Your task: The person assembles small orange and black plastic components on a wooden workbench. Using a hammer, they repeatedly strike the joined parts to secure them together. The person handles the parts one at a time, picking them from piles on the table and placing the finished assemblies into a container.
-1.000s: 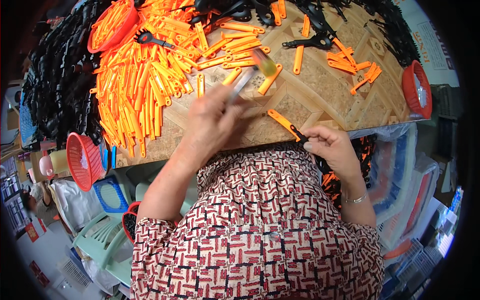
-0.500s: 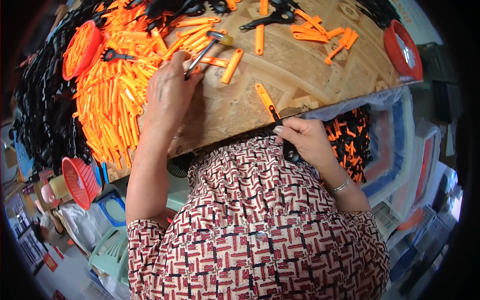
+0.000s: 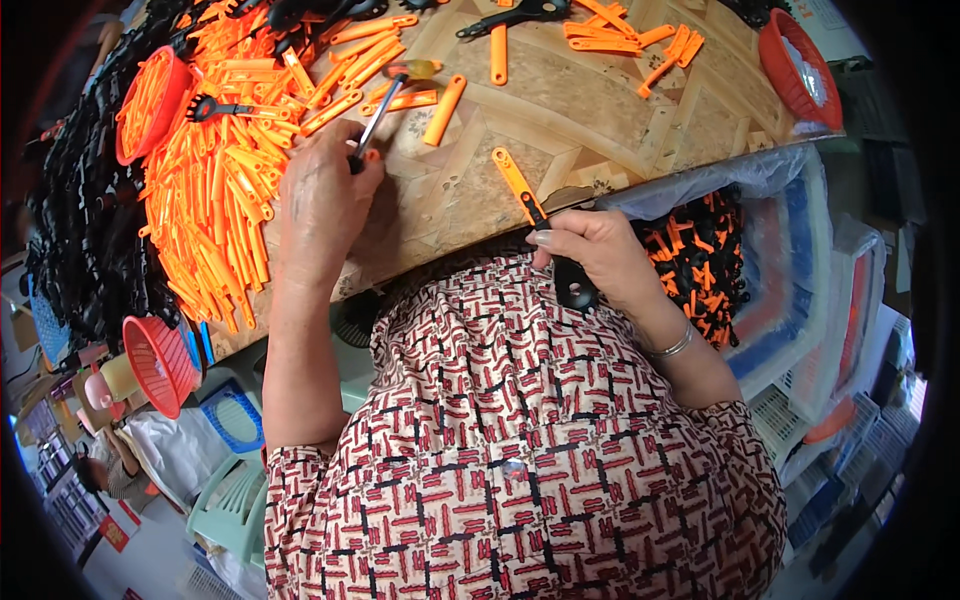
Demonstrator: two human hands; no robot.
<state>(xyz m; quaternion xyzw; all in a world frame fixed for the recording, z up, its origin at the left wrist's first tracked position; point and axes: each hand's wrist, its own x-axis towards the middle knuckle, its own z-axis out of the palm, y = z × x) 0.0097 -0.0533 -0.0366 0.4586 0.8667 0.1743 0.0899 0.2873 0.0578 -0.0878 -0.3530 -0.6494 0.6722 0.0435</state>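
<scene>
My right hand (image 3: 592, 250) grips the black shaft of a kitchen utensil (image 3: 517, 185) near the table's front edge. An orange handle piece sits along the shaft's far end, pointing away from me. The utensil's rounded black head shows below my fingers, partly hidden. Over the left part of the table, my left hand (image 3: 328, 190) is closed around the dark grip of a small hammer (image 3: 378, 115). Its metal shaft slants up to a head with a yellowish end. Beyond the hammer lie loose orange handle pieces (image 3: 444, 110).
A big heap of orange handles (image 3: 210, 200) covers the table's left side, beside a pile of black parts (image 3: 85, 225). Red baskets stand at the left (image 3: 160, 365) and far right (image 3: 775, 60). A plastic-lined bin (image 3: 700, 300) of black and orange utensils sits below the right edge.
The view has shifted a little, so the table's things appear higher and further left. Both hands keep their hold on the hammer and the utensil.
</scene>
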